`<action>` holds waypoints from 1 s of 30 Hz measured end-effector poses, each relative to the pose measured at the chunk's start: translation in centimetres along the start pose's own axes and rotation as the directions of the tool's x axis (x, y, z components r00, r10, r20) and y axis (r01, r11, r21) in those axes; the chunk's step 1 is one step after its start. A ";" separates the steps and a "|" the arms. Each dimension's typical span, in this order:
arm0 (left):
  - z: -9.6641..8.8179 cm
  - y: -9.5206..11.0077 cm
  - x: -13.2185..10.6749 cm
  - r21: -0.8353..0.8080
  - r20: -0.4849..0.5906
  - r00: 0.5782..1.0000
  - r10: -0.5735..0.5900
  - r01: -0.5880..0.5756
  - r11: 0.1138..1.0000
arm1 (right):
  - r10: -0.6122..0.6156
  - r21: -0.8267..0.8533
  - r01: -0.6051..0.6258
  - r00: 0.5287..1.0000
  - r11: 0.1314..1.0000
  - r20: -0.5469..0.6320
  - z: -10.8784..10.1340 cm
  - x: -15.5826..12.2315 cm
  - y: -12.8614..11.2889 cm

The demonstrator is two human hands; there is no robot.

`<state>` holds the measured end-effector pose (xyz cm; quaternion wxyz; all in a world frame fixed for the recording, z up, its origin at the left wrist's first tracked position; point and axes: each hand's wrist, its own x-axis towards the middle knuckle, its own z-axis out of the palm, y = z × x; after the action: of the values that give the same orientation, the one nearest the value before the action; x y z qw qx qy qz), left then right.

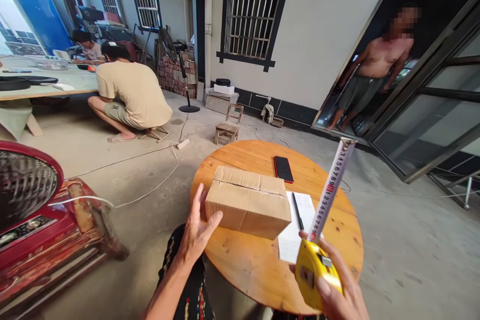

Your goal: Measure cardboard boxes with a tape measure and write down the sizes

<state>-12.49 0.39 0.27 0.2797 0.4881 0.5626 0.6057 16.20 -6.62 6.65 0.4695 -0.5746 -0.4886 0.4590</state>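
A closed brown cardboard box [247, 210] lies on a round wooden table [240, 272]. At its left end is my left hand [198, 230], fingers stretched and thumb apart, the thumb over the front corner; whether it presses on the box I cannot tell. My right hand [343, 280] grips a yellow tape measure [313, 275] above the table's right side. Its white blade [332, 180] sticks out upward, tilted right, with the metal hook at the top. Behind the tape measure, a black pen [297, 211] lies on a written sheet of paper [287, 242].
A phone [283, 169] with a red edge lies behind the box. To my left, a red fan [28, 195] stands on a wooden stool. Beyond are a small wooden chair [228, 127], floor cables, and a crouching person [131, 90]. Another person [378, 70] stands in the doorway.
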 end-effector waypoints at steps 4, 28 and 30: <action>-0.1 -0.7 -1.0 0.113 0.065 0.992 -0.111 0.103 0.988 | 0.038 0.020 -0.040 0.997 0.999 0.070 1.4 2.7 0.5; -1.4 0.2 0.0 0.412 -0.015 0.983 0.181 -0.159 0.897 | 0.303 0.285 -0.605 0.685 0.744 0.663 7.2 2.6 -2.6; -1.5 0.6 0.1 0.407 -0.018 0.984 0.179 -0.156 0.900 | 0.315 0.293 -0.653 0.648 0.698 0.694 7.6 2.8 -2.4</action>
<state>-13.72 -0.26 0.98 0.1042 0.5649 0.6391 0.5115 8.66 -2.94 7.76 0.2808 -0.3636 -0.2858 0.8410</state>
